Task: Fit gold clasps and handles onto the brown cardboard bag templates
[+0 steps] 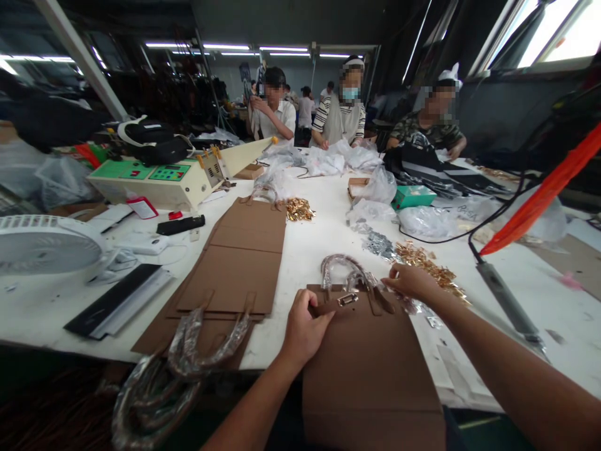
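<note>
Between the thumb and fingers of my left hand (305,326) is a short brown strap (326,307) with a metal buckle (348,300) at its end. It is held over the top of a brown bag panel (366,357), which hangs down past the table's near edge. A plastic-wrapped handle (345,263) arches from the panel's top. My right hand (413,283) reaches beyond the panel's right corner, beside a pile of gold metal fittings (429,266). Its fingertips are pinched together; whatever is in them is too small to make out.
More brown panels (248,250) with wrapped handles lie stacked at left. Silver fittings (379,244) and gold pieces (300,210) lie farther back. A white fan (49,247) and a cream machine (150,181) stand at left. Three co-workers (345,119) sit across the white table (323,235).
</note>
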### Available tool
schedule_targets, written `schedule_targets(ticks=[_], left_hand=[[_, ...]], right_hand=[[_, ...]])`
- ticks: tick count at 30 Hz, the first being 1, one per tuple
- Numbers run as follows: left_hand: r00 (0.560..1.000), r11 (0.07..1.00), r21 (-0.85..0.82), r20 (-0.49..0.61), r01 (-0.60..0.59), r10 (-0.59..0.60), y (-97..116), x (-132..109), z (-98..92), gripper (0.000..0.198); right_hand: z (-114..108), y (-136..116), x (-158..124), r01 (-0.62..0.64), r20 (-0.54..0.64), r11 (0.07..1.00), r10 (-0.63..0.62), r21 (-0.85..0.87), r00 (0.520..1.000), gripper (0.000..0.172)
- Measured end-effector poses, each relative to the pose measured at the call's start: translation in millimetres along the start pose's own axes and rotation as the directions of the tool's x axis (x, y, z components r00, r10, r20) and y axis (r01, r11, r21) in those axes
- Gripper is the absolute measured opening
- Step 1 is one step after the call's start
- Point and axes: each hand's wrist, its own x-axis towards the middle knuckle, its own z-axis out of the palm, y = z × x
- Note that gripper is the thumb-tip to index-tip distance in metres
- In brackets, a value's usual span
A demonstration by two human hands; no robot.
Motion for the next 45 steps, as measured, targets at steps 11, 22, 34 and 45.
schedule_targets(ticks=[11, 22, 34, 45], left_hand=[[0.872, 0.552, -0.682, 0.296, 0.479, -0.39, 26, -25, -18.5, 0.052], [0.923, 0.682, -0.668, 0.017, 0.297, -0.385, 14, -57, -0.7, 0.036], [0.953, 0.788, -0.576, -0.047, 0.219, -0.299, 19, -64, 7.3, 0.033], [0.972, 0.822, -0.548, -0.065, 0.153, -0.224, 26, -73, 13.6, 0.031]], right_hand=[[-53, -57, -108, 0.276, -0.471, 0.757, 0.047, 0.592, 0.881, 0.037], [34, -145, -175, 0.257, -0.256, 0.299, -0.044, 0.919, 0.966, 0.043], [33, -149, -189, 0.337, -0.36, 0.531, -0.063, 0.778, 0.931, 0.03], [22, -158, -191, 0.313, -0.334, 0.631, -0.09, 0.709, 0.938, 0.023]])
